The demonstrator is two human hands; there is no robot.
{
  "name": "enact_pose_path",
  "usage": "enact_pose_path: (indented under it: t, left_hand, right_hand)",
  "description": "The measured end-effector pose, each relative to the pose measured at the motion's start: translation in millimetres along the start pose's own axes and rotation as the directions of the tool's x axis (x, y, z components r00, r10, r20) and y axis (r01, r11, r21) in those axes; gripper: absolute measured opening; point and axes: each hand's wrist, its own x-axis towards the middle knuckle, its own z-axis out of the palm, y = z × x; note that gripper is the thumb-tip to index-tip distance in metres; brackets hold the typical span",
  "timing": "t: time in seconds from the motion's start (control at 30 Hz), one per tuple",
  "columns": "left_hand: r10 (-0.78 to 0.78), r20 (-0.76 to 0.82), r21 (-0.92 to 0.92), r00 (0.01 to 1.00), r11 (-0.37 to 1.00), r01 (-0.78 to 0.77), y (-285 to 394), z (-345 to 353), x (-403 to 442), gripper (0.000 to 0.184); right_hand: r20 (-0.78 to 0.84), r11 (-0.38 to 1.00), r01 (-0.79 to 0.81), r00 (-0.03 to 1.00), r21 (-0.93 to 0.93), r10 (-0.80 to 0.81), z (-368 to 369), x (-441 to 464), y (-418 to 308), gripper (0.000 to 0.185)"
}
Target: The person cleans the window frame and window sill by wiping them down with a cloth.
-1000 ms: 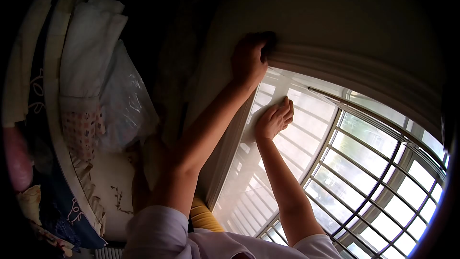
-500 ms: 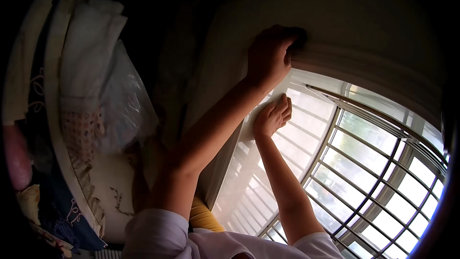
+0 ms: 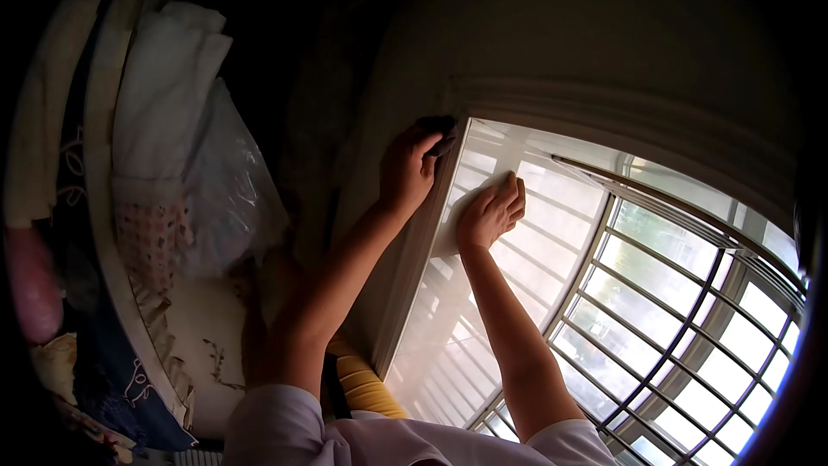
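Observation:
My left hand (image 3: 405, 168) is closed around a small dark, soft-looking pad (image 3: 438, 134), whose exact kind is too dim to make out. It presses the pad to the pale moulded window frame (image 3: 423, 246), near the frame's upper left corner. On the glossy white window reveal (image 3: 448, 328) leans my right hand (image 3: 492, 214), fingers loosely bent and nothing visible in them. Part of its palm side is hidden.
Metal bars (image 3: 647, 341) cross the bright window at the right. At left, a clear plastic bag (image 3: 231, 190) and folded white cloth (image 3: 168, 95) lie by a curved pale edge. Something yellow and ribbed (image 3: 366, 384) sits below the frame.
My left hand has moved left and down with the dark pad, from above the window opening to the frame's upper left corner. My right hand has stayed in place.

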Motion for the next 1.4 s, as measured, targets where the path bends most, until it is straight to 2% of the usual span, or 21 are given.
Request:
enact_pose_path:
  t: [0.13, 0.17, 0.27, 0.3, 0.37, 0.43, 0.5, 0.57, 0.63, 0.77, 0.83, 0.93, 0.97, 1.03, 1.07, 1.13, 1.17, 1.23, 1.27, 1.37, 1.4]
  left_hand:
    - [-0.156, -0.071, 0.032, 0.985, 0.987, 0.159, 3.3, 17.1, 16.7, 0.033]
    - [-0.152, -0.075, 0.031, 0.986, 0.987, 0.155, 1.4, 26.0, 25.7, 0.033]
    - [0.048, -0.136, 0.168, 0.990, 0.985, -0.025, 12.3, 29.1, 53.6, 0.038]
    - [0.046, -0.132, 0.169, 0.990, 0.985, -0.023, -2.2, 32.0, 55.4, 0.038]
    - [0.074, -0.056, 0.317, 0.996, 0.947, -0.053, -41.5, 39.0, 58.5, 0.040]
    - [0.022, -0.005, 0.383, 1.000, 0.924, -0.019, -55.8, 41.4, 64.4, 0.038]
    - [-0.296, -0.121, 0.250, 0.947, 0.915, 0.318, -65.3, 43.9, 75.9, 0.033]
    - [-0.258, -0.130, 0.192, 0.957, 0.941, 0.280, -64.5, 45.7, 83.6, 0.029]
    - [0.067, -0.175, 0.150, 0.982, 0.988, -0.040, -3.3, 30.6, 88.5, 0.029]
    - [-0.066, -0.132, -0.076, 0.989, 0.996, 0.056, -35.6, 61.9, 79.8, 0.024]
    - [-0.081, -0.100, -0.065, 0.992, 0.995, 0.074, -52.1, 61.0, 80.9, 0.022]
    - [-0.230, -0.016, 0.186, 0.973, 0.956, 0.229, -60.3, 49.2, 85.2, 0.023]
    - [-0.267, 0.002, 0.173, 0.964, 0.949, 0.263, -57.8, 49.7, 84.9, 0.024]
    - [-0.068, -0.029, 0.225, 0.997, 0.972, 0.073, -40.8, 40.1, 73.7, 0.026]
    - [-0.070, -0.032, 0.222, 0.997, 0.972, 0.075, -31.3, 35.9, 70.7, 0.026]
    - [0.066, -0.038, 0.146, 0.997, 0.987, -0.060, -21.3, 33.2, 58.2, 0.030]
    - [0.055, -0.036, 0.141, 0.998, 0.989, -0.049, -23.8, 34.2, 56.8, 0.030]
    - [0.193, -0.049, 0.390, 0.980, 0.907, -0.159, -30.4, 36.5, 61.0, 0.029]
    - [0.195, -0.050, 0.390, 0.980, 0.907, -0.161, -31.2, 36.0, 63.1, 0.029]
    - [-0.031, 0.052, 0.440, 0.998, 0.898, 0.005, -28.6, 29.2, 76.8, 0.026]
    - [-0.016, 0.048, 0.344, 0.999, 0.939, -0.002, -16.5, 27.2, 74.5, 0.024]
  right_hand:
    - [0.058, 0.999, -0.039, 0.998, 0.035, 0.037, -5.1, 0.9, -4.1, 0.048]
    - [0.055, 0.999, -0.035, 0.998, 0.039, 0.033, -5.4, 1.7, -5.0, 0.048]
    - [0.049, 0.999, -0.039, 0.998, 0.028, 0.037, -4.9, 1.7, -4.1, 0.049]
    - [0.046, 0.999, -0.036, 0.998, 0.038, 0.035, -4.0, 1.7, -3.9, 0.049]
    - [0.044, 0.998, -0.037, 0.998, 0.044, 0.035, -3.8, 1.4, -2.2, 0.049]
    - [0.045, 0.999, -0.034, 0.998, 0.042, 0.032, -3.7, 0.5, -1.7, 0.049]
    - [0.047, 0.999, -0.032, 0.998, 0.039, 0.030, -3.9, -0.5, -1.2, 0.048]
    - [0.046, 0.999, -0.033, 0.998, 0.042, 0.031, -3.8, 2.0, -2.2, 0.048]
    - [0.047, 0.999, -0.030, 0.998, 0.045, 0.028, -5.3, 0.4, -3.6, 0.048]
    - [0.041, 0.997, -0.038, 0.999, 0.070, 0.035, -3.0, 2.6, -0.6, 0.048]
    - [0.039, 0.998, -0.026, 0.999, 0.065, 0.023, -2.7, -0.1, -1.1, 0.048]
    - [0.062, 0.998, -0.050, 0.997, 0.043, 0.048, -4.3, 1.0, -3.9, 0.048]
    - [0.060, 0.998, -0.045, 0.997, 0.048, 0.042, -4.1, 1.2, -4.7, 0.048]
    - [0.054, 0.998, -0.039, 0.998, 0.046, 0.037, -3.7, 1.2, -3.7, 0.048]
    - [0.057, 0.998, -0.047, 0.997, 0.043, 0.045, -3.6, 1.1, -3.9, 0.048]
    - [0.062, 0.998, -0.042, 0.997, 0.042, 0.040, -4.1, 0.6, -3.4, 0.048]
    - [0.063, 0.998, -0.038, 0.997, 0.053, 0.035, -3.9, 0.6, -2.1, 0.048]
    - [0.062, 0.998, -0.037, 0.997, 0.051, 0.034, -3.9, 0.1, 1.0, 0.048]
    - [0.058, 0.997, -0.027, 0.998, 0.067, 0.023, -3.9, 0.3, -0.2, 0.048]
    - [0.071, 0.997, -0.059, 0.996, 0.041, 0.056, -4.6, 1.2, -3.9, 0.048]
    - [0.072, 0.997, -0.058, 0.996, 0.046, 0.055, -5.1, 0.3, -4.7, 0.048]
